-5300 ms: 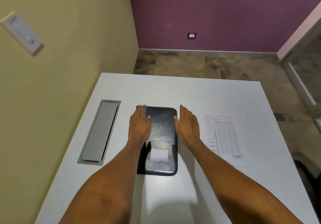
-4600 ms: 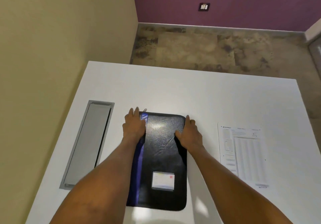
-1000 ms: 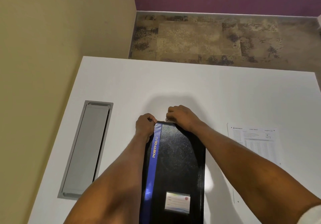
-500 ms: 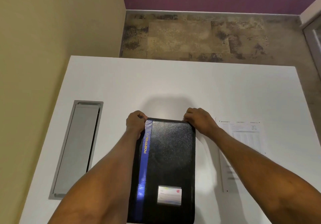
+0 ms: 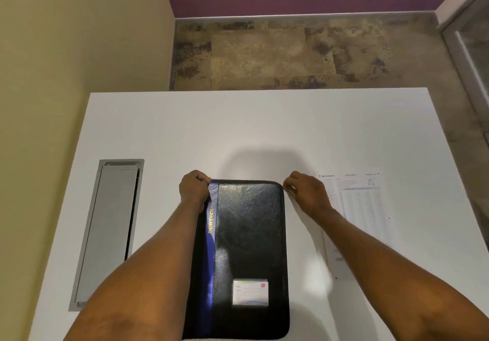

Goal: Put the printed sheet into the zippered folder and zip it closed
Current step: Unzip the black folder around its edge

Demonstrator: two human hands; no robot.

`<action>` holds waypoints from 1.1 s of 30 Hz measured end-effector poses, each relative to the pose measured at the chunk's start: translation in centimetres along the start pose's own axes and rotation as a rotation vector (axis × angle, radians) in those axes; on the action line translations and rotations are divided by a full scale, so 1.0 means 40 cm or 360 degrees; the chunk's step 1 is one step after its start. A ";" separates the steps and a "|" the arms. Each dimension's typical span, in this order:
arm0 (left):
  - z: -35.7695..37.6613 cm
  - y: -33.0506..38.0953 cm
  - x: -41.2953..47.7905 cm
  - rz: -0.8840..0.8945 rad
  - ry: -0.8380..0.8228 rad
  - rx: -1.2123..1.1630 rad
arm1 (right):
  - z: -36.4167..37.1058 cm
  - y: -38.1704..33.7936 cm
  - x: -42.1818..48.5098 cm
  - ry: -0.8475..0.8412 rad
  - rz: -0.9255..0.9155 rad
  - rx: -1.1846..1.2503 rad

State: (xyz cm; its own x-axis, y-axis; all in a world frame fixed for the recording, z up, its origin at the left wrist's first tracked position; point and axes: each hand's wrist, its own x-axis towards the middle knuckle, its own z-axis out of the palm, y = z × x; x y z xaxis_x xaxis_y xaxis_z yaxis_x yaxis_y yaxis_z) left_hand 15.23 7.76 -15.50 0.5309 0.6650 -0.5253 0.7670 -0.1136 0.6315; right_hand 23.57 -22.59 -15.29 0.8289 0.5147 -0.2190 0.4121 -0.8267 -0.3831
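With the left hand (image 5: 194,190) gripping the folder (image 5: 244,248) corner, the right hand (image 5: 307,192) fingers pinch what seems its zipper pull, unzipping; next, run it down the side so the sheet (image 5: 357,203) fits.

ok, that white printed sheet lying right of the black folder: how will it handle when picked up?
The white printed sheet is probably floppy: it looks like one thin page, so it should sag if lifted by one edge. It likely weighs very little and could slide on the smooth white table when pushed. It lies flat with no raised edge in view, so getting a finger under it may be fiddly.
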 end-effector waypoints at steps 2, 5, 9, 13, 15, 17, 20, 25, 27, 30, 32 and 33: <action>0.003 0.004 -0.003 -0.0012 0.0028 0.0014 | 0.008 0.001 -0.022 0.0027 0.0026 0.0016; 0.013 0.010 -0.008 -0.0030 0.0075 0.0042 | 0.028 0.001 -0.064 0.0090 0.0083 0.0038; 0.022 0.011 -0.015 -0.0051 0.0116 0.0056 | 0.058 -0.004 -0.132 0.0096 0.0154 0.0071; 0.021 0.016 -0.024 -0.0014 0.0138 0.0076 | 0.082 -0.022 -0.197 0.0052 0.0221 0.0039; 0.019 0.017 -0.029 0.0030 0.0138 0.0105 | 0.093 -0.035 -0.233 0.0073 0.0266 0.0092; 0.015 0.017 -0.034 0.0053 0.0146 0.0118 | 0.104 -0.048 -0.269 0.0095 0.0306 0.0151; 0.013 0.015 -0.044 0.0087 0.0142 0.0174 | 0.121 -0.067 -0.312 0.0096 0.0383 0.0216; 0.059 0.031 -0.088 0.0825 0.0137 0.1234 | 0.133 -0.091 -0.325 0.0125 0.0467 0.0237; 0.109 0.058 -0.110 0.1108 -0.0078 0.1323 | 0.132 -0.093 -0.320 0.0136 0.0490 0.0248; 0.189 0.103 -0.149 0.1165 -0.0328 0.1305 | 0.136 -0.093 -0.316 0.0138 0.0508 0.0256; 0.225 0.122 -0.172 0.1119 -0.0415 0.1223 | 0.141 -0.092 -0.314 0.0138 0.0519 0.0244; 0.237 0.127 -0.180 0.1105 -0.0442 0.1193 | 0.144 -0.091 -0.315 0.0144 0.0518 0.0243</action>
State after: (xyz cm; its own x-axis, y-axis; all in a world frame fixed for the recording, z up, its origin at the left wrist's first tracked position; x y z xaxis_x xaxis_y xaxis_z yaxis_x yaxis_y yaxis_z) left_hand 18.72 -4.60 -13.89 0.9293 0.0984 -0.3560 0.2400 -0.8935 0.3796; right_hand 9.46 -24.74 -16.31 0.9402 0.2026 -0.2738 0.0658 -0.8968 -0.4375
